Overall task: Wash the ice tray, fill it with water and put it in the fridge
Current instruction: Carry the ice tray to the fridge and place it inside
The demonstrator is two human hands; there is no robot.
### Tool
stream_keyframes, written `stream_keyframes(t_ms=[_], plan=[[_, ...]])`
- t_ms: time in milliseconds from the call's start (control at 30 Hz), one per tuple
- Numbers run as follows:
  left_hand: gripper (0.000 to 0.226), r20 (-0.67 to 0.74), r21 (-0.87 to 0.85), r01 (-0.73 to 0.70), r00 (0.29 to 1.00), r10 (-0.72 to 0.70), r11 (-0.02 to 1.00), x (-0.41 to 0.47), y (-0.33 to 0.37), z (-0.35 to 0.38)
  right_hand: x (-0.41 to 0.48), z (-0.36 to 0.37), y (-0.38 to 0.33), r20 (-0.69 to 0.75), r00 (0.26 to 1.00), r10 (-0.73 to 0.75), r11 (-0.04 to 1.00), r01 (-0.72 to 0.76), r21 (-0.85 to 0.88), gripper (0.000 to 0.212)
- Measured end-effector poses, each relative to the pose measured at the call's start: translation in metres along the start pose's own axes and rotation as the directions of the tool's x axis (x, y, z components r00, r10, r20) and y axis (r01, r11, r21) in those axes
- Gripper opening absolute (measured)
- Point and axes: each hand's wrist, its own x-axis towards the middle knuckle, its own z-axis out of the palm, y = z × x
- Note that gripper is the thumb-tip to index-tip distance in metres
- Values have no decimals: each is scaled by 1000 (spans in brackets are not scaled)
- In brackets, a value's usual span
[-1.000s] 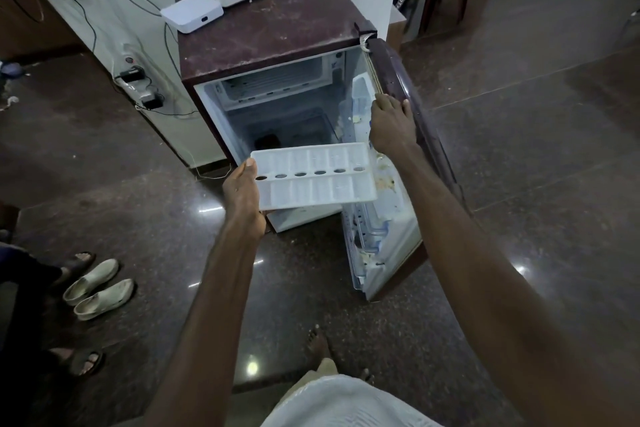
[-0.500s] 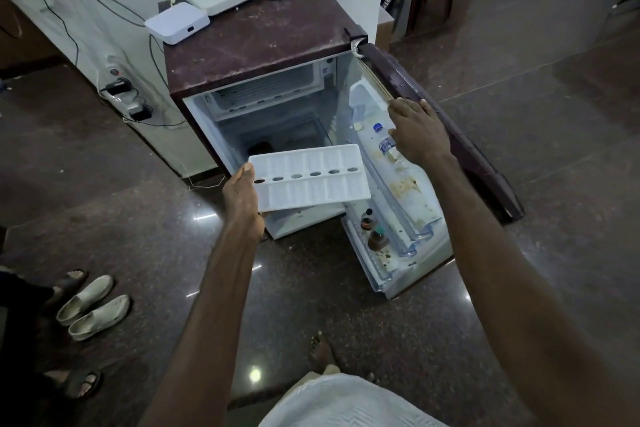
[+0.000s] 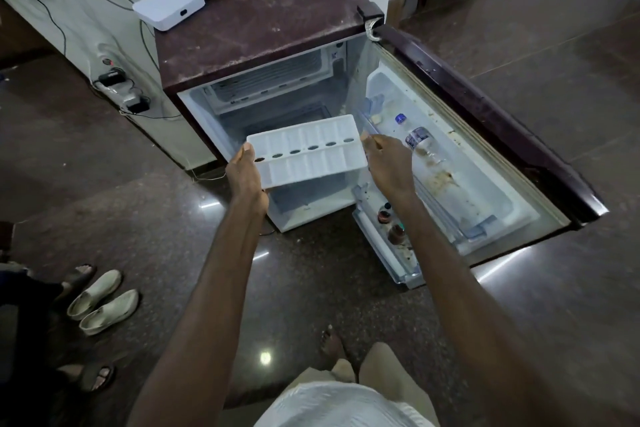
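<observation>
The small maroon-topped fridge (image 3: 263, 31) stands open, its door (image 3: 485, 121) swung wide. The ice tray (image 3: 308, 152) is held level in front of the opening. It is white plastic with two rows of narrow cells and a line of dark oval holes down the middle. The left hand (image 3: 244, 173) grips its left end, thumb on top, and the right hand (image 3: 388, 163) pinches its right edge.

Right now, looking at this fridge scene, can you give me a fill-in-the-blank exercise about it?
1. The fridge door stands ____.
2. The ice tray, held between the left hand and the right hand, is ____ in colour.
3. The bottle in the fridge door has a ____ cap.
4. The pair of shoes lies on the floor to the person's ____ side.

Missing words: open; white; blue; left.
</observation>
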Motion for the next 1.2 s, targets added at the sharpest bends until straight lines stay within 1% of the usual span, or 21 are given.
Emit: stream_keyframes(t_ms=[133,233,333,400,500,600,700,833,967,1033,1133,1200], plan=[[13,8,-11,28,1000,-28,1000,20,-5,8,1,15,0,0,1000,10,994,-10,108,41],[16,19,-14,41,999,-40,999,31,-6,14,13,23,-1,-23,999,27,990,-23,137,39],[12,27,14,76,997,-77,997,44,-6,19,30,36,0,-49,997,66,987,-57,152,38],[16,52,57,91,994,-94,994,55,-6,21,44,48,2,-75,994,81,985,-68,158,37],[28,87,91,90,991,-98,992,81,-10,23,68,68,7,-76,993,89,987,-78,141,33],[31,61,70,44,997,-49,997,115,-20,25,94,96,19,-58,992,110,984,-100,150,30],[19,-19,47,3,1000,-2,999,152,-33,27,120,125,30,-46,992,118,978,-108,181,26],[27,-20,49,-61,998,62,997,193,-53,25,153,159,43,-76,993,90,986,-78,148,24],[22,-58,43,-113,992,115,993,215,-59,27,180,172,42,-84,991,106,986,-94,136,23],[30,-74,52,-131,988,135,990,232,-61,30,197,180,39,-88,992,94,987,-82,136,23],[48,-35,87,-175,983,178,981,249,-56,36,222,187,29,-113,991,73,991,-59,120,23],[52,-13,70,-206,978,207,976,258,-51,41,238,194,21,-106,992,67,993,-56,102,23]])
